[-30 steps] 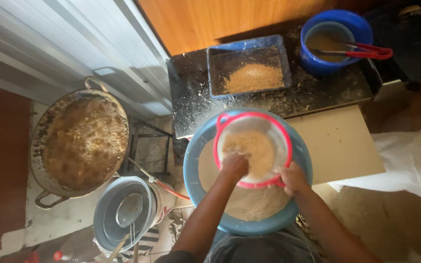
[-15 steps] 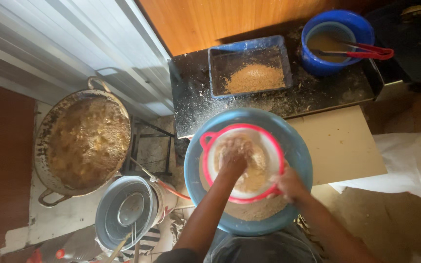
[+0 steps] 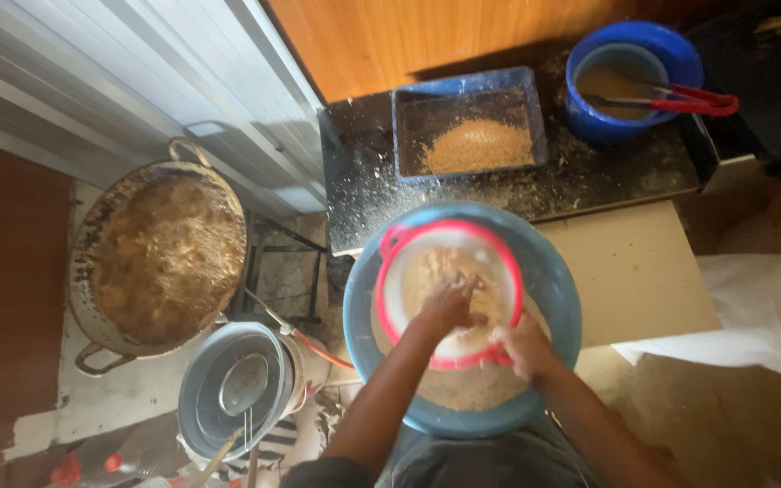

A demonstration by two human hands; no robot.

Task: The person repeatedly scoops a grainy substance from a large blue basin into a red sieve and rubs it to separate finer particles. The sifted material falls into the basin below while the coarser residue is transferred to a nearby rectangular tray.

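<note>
Left hand (image 3: 449, 305) pressed fingers-down into tan crumbly meal, grip too blurred to tell, right hand (image 3: 522, 345) closed on near rim of round red-rimmed white sieve (image 3: 409, 276), sieve inside wide blue plastic basin (image 3: 558, 298), blue rectangular tray (image 3: 467, 126) on dusty black tabletop (image 3: 363, 181) beyond, large metal pan (image 3: 160, 258) off left

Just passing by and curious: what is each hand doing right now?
Left hand: in the sieve, on the crumbs; grip cannot be told.
Right hand: closed on the sieve's red rim.
</note>
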